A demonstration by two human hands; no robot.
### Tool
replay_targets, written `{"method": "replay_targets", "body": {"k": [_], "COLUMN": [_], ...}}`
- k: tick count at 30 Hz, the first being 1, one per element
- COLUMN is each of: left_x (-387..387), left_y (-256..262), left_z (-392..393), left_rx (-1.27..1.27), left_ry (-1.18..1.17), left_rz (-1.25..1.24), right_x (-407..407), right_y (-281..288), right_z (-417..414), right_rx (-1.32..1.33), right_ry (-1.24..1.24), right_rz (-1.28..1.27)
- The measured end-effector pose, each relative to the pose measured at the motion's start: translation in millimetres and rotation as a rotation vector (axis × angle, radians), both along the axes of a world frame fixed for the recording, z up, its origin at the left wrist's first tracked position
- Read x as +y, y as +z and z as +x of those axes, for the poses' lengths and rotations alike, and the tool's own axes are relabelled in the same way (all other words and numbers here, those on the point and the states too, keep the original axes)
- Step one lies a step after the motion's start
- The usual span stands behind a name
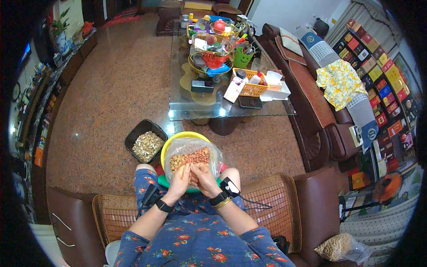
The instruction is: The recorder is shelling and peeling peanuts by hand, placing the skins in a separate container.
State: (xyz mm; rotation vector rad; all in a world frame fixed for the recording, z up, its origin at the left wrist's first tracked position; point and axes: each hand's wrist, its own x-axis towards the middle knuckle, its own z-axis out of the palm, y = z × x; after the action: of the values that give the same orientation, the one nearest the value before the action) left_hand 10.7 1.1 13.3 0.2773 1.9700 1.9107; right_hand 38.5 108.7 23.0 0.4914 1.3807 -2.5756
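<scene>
My left hand (179, 183) and my right hand (204, 180) meet at the fingertips over a clear plastic bag (213, 150). The fingers of both are pinched together around something small, likely a peanut, mostly hidden by them. Below the fingertips, the bag holds reddish shelled peanuts (200, 156) on the right and tan unshelled peanuts (175, 162) on the left. The bag lies in a yellow basin (163, 154) between my knees, with a green rim showing under my hands. Left of the basin, a dark square bin (129, 140) on the floor holds empty shells (147, 146).
Ahead stands a glass-topped table (186, 113) with tiered baskets, an orange basket (252, 89), a green cup (242, 57) and a phone. A brown leather sofa (293, 110) runs along the right. A bag of unshelled peanuts (334, 247) lies at lower right.
</scene>
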Motion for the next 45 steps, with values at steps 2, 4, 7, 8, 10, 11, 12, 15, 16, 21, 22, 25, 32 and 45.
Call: {"method": "replay_targets", "body": {"k": [2, 4, 7, 8, 10, 11, 12, 15, 16, 21, 22, 25, 32, 45], "left_x": [-1, -3, 4, 3, 1, 2, 4, 7, 7, 7, 7, -4, -12, -18], "left_y": [-8, -20, -6, -11, -25, -22, -19, -12, -11, -5, 11, 3, 10, 15], "left_z": [-1, -2, 0, -1, -4, -3, -2, -1, -1, -2, 0, -7, -9, -5], "left_rx": [0.006, 0.054, 0.033, 0.033, 0.186, 0.186, 0.178, 0.149, 0.126, -0.103, -0.260, -0.344, -0.512, -0.585], "left_ry": [-0.007, -0.001, 0.017, 0.020, 0.053, 0.052, 0.075, 0.090, 0.085, 0.074, 0.059, -0.026, -0.069, -0.054], "left_rz": [0.001, -0.069, -0.033, -0.033, -0.195, -0.195, -0.166, -0.128, -0.118, 0.017, 0.077, 0.196, 0.315, 0.420], "right_x": [2, 2, 1, -1, -4, -3, -3, -3, -3, -3, -2, 1, 7, 5], "right_y": [-5, -11, -18, -18, -19, -20, -22, -25, -25, -18, -15, -5, 12, -13], "right_z": [1, 1, 2, 2, 2, 2, 2, 1, 2, 2, 1, -3, -3, 2], "right_rx": [0.007, 0.014, 0.021, 0.025, 0.030, 0.025, 0.020, 0.050, 0.050, 0.024, 0.024, -0.012, 0.033, 0.119], "right_ry": [-0.003, -0.005, -0.046, -0.064, -0.079, -0.081, -0.083, -0.108, -0.110, -0.102, -0.104, -0.048, 0.054, -0.028], "right_rz": [-0.005, -0.010, 0.029, 0.061, 0.093, 0.102, 0.111, 0.167, 0.168, 0.193, 0.193, 0.072, 0.105, 0.392]}}
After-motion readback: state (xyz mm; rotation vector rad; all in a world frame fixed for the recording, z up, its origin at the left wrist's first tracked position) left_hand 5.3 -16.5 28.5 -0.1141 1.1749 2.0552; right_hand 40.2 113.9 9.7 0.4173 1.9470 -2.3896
